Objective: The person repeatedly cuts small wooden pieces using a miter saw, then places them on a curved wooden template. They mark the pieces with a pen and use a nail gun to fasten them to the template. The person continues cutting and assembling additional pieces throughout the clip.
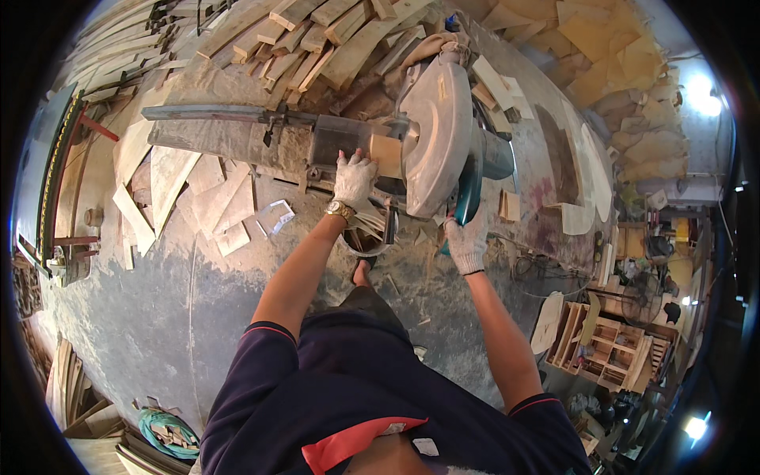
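Wood block [386, 155] sits just left of the saw guard [438, 138]; left hand [355, 182]'s grip is spread beside it, right hand [466, 241]'s clamped on the handle [471, 190], I'd keep those left fingers back

Fan [640, 302], wooden rack [620, 336], lamp [697, 427]; teal sack [149, 422]

The gloved left hand [355, 182] lies spread beside a pale wood block [387, 155] at the saw [437, 134]. The gloved right hand [468, 241] grips its teal handle [469, 190]. Offcuts [348, 25] lie piled beyond.
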`<action>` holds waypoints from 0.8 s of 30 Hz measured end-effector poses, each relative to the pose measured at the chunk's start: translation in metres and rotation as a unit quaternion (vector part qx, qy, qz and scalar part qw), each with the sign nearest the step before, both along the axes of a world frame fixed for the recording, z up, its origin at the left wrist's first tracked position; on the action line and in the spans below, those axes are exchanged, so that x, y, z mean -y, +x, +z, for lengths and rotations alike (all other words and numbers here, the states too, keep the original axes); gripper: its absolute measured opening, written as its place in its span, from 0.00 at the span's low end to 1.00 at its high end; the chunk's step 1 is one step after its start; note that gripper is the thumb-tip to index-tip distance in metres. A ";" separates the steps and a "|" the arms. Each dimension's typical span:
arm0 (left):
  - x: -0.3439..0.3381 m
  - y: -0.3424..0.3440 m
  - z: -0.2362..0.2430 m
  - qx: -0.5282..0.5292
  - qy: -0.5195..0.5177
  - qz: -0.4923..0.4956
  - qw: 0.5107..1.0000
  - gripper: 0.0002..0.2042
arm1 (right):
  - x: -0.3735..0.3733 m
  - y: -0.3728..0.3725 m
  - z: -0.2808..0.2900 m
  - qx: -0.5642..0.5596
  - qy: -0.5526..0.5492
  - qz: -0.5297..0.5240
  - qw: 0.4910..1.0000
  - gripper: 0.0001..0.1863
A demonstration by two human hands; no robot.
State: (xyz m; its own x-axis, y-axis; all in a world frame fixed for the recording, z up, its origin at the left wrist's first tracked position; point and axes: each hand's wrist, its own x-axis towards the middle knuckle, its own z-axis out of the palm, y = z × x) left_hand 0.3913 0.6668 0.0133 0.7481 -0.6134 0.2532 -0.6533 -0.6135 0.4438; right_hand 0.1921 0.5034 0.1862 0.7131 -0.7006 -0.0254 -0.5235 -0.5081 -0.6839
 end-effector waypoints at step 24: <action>0.000 0.002 0.012 0.012 0.019 -0.029 0.999 0.11 | 0.027 -0.019 -0.062 0.065 0.102 -0.037 0.992 0.27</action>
State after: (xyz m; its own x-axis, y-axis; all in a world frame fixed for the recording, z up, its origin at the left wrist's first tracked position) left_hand 0.3931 0.6668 0.0253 0.7057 -0.6643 0.2465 -0.6977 -0.5908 0.4052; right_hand 0.1728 0.4760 0.1237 0.6666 -0.7407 -0.0835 -0.4545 -0.3151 -0.8331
